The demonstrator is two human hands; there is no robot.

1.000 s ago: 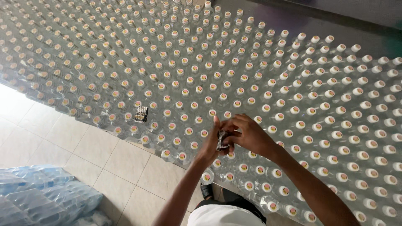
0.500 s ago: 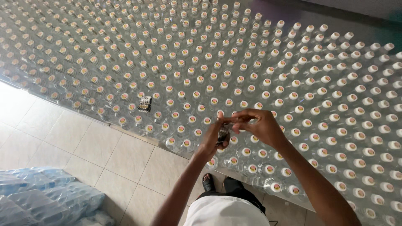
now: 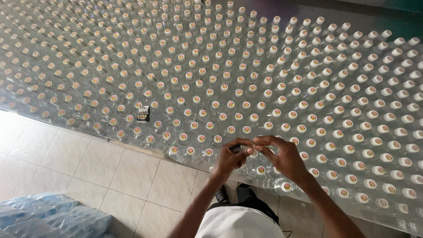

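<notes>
A wide field of clear plastic bottles (image 3: pixel 273 88), each closed with a small round cap, is seen standing upright in close rows and filling most of the view; a clear liquid appears to be held in them. The caps towards the left are marked with an orange and yellow dot, while those on the right are seen as plain white. Among the bottles on the left, a small dark rectangular object (image 3: pixel 143 113) is laid on top of the caps.

A small dark item (image 3: pixel 236 150) is pinched between the fingertips of the left hand (image 3: pixel 230 158) and is met by the fingertips of the right hand (image 3: pixel 282 158); it is held just above the nearest row of bottles. Its shape cannot be told, as most of it is covered by the fingers.

The bottles are massed at the edge of a floor of pale square tiles (image 3: pixel 79 163). At the lower left corner, packs of bottles wrapped in bluish clear film (image 3: pixel 48 218) are stacked on the tiles. Dark shoes (image 3: pixel 233 194) are seen below the hands.
</notes>
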